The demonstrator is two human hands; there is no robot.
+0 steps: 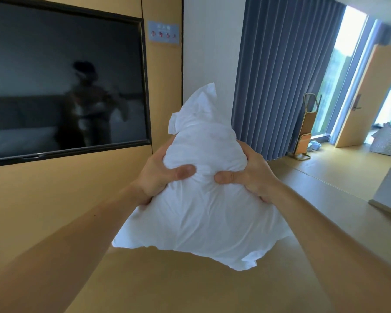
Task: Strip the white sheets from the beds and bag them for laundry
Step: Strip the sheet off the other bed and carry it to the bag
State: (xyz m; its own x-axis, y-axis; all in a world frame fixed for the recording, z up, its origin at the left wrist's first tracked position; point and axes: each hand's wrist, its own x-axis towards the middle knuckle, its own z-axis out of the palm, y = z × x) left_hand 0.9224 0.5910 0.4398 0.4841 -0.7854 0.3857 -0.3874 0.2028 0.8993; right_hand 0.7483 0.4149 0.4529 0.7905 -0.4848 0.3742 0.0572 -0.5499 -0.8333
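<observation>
Both hands clench a white pillow [201,218] in mid-air. Our left hand [160,175] and right hand [251,175] dig thumbs and curled fingers into its middle, squeezing it to a waist. A loose flap of what looks like its pillowcase [201,98] stands up at the top. We hold the bundle just right of the wall-mounted television [63,82] and below the screen's centre, well clear of the floor [325,177]. Farther right of the television hang blue curtains [280,75], and beyond them a striped bag [386,141] sits by an open door, possibly the laundry bag, though we cannot be sure. The risk, as we judge it, lies in the grip. Both hands pinch cloth and filling together, so a pull on the case could drag the pillow with it or strain a seam. If either hand loosened to reach for the flap, the bundle could slip to the floor.
</observation>
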